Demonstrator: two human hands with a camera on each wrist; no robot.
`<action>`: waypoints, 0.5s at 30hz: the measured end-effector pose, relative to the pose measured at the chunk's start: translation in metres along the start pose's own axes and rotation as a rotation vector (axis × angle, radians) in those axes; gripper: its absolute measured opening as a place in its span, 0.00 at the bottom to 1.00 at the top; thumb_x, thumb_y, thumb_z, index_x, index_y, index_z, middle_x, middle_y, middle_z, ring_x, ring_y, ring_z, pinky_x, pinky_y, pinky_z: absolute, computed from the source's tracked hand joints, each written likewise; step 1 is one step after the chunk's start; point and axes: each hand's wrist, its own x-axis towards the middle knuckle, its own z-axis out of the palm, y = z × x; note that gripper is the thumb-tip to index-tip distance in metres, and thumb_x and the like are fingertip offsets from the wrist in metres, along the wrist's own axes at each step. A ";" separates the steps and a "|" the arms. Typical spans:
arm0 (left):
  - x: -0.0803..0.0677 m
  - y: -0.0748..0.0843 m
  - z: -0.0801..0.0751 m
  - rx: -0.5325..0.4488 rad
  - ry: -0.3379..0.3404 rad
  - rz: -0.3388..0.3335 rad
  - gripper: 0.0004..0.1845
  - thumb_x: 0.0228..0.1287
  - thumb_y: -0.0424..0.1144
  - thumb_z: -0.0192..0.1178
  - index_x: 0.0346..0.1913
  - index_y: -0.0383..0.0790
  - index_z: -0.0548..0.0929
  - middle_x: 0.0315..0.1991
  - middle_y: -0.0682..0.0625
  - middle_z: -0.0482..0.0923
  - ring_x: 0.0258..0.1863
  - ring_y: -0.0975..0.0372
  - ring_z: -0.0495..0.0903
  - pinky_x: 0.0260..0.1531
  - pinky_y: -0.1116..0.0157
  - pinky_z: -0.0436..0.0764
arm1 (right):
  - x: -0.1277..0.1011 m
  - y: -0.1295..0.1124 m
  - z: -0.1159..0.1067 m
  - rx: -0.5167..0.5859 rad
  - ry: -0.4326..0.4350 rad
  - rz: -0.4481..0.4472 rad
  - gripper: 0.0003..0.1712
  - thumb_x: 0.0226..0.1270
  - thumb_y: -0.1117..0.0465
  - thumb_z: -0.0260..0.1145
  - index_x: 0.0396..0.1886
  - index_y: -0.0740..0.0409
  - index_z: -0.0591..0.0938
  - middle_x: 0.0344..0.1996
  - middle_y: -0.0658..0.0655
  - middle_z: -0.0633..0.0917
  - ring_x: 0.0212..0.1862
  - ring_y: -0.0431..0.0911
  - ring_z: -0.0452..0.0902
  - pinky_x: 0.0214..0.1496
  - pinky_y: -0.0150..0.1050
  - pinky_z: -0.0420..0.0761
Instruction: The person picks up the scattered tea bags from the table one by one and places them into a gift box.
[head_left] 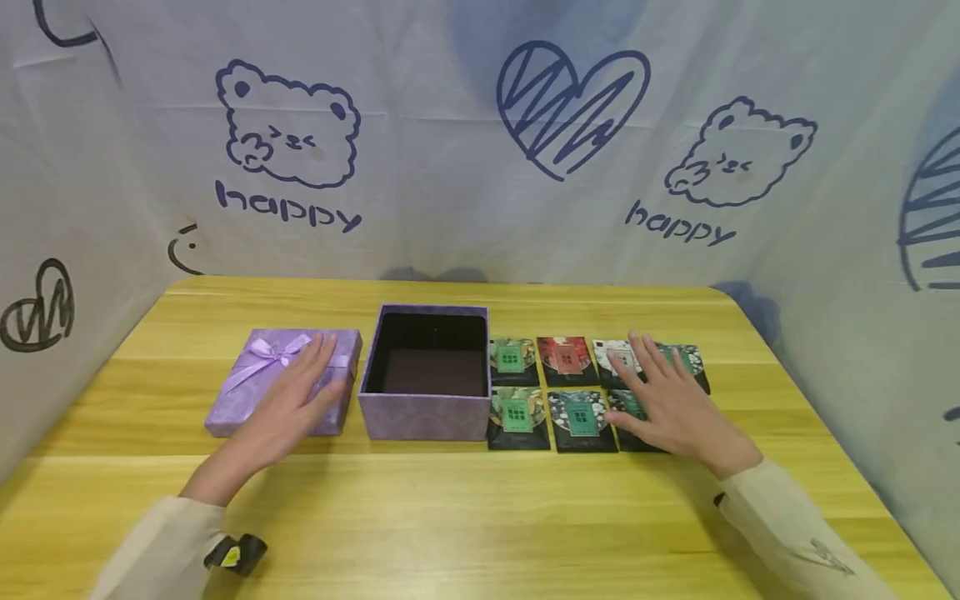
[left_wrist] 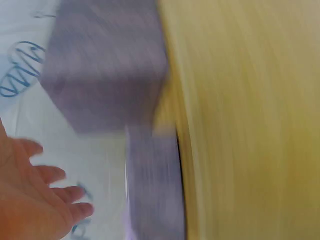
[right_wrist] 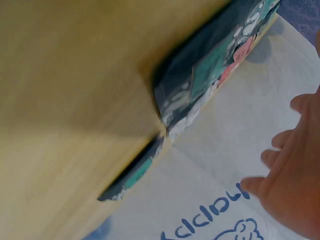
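Flatly, we lay our left hand [head_left: 288, 400], fingers straight, on the ribboned lilac cardboard lid [head_left: 247, 396]; our right hand [head_left: 671, 400] spreads wide over glossy dark square sachets [head_left: 581, 417] beside the open purple box [head_left: 423, 417] on the wooden tabletop [head_left: 450, 517].

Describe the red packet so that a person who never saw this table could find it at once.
On the wooden table, right of the open purple box, lie two rows of small packets. The red packet is second from the box in the far row. It alone has a red face; its neighbours look dark with green labels.
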 end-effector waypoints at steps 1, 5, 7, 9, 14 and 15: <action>0.002 0.005 0.003 -0.101 -0.003 -0.030 0.38 0.75 0.52 0.45 0.76 0.32 0.48 0.74 0.33 0.42 0.72 0.38 0.43 0.67 0.39 0.46 | 0.000 -0.001 0.000 0.025 -0.013 -0.005 0.48 0.67 0.34 0.56 0.75 0.60 0.58 0.74 0.70 0.47 0.74 0.64 0.40 0.69 0.67 0.46; 0.008 0.021 0.015 -0.439 0.010 -0.145 0.38 0.76 0.46 0.46 0.76 0.31 0.42 0.74 0.34 0.45 0.72 0.41 0.48 0.68 0.45 0.51 | -0.001 -0.006 0.001 0.138 -0.036 -0.025 0.47 0.68 0.39 0.59 0.76 0.61 0.57 0.74 0.70 0.47 0.74 0.64 0.41 0.69 0.64 0.49; 0.010 0.025 0.020 -0.561 0.030 -0.172 0.38 0.76 0.42 0.49 0.75 0.30 0.41 0.75 0.35 0.45 0.72 0.43 0.49 0.69 0.49 0.52 | -0.001 -0.009 0.000 0.196 -0.033 -0.023 0.46 0.68 0.40 0.60 0.76 0.61 0.57 0.74 0.69 0.48 0.73 0.65 0.43 0.69 0.64 0.52; 0.012 0.027 0.024 -0.617 0.053 -0.185 0.39 0.74 0.39 0.51 0.75 0.30 0.42 0.75 0.35 0.45 0.72 0.44 0.49 0.69 0.51 0.52 | -0.001 -0.011 -0.001 0.255 -0.029 -0.004 0.45 0.69 0.42 0.61 0.76 0.59 0.56 0.74 0.68 0.50 0.73 0.65 0.45 0.67 0.65 0.55; 0.014 0.027 0.030 -0.690 0.069 -0.191 0.41 0.71 0.37 0.56 0.76 0.34 0.43 0.75 0.37 0.45 0.73 0.46 0.48 0.70 0.53 0.51 | 0.001 -0.008 -0.004 0.382 -0.016 0.073 0.43 0.69 0.47 0.63 0.75 0.62 0.58 0.72 0.68 0.56 0.70 0.67 0.51 0.64 0.68 0.58; 0.015 0.027 0.031 -0.703 0.066 -0.196 0.41 0.71 0.37 0.57 0.77 0.35 0.44 0.75 0.37 0.44 0.73 0.46 0.48 0.70 0.53 0.51 | 0.001 -0.006 -0.004 0.404 -0.014 0.088 0.42 0.69 0.49 0.63 0.74 0.63 0.59 0.72 0.69 0.58 0.70 0.67 0.51 0.64 0.68 0.58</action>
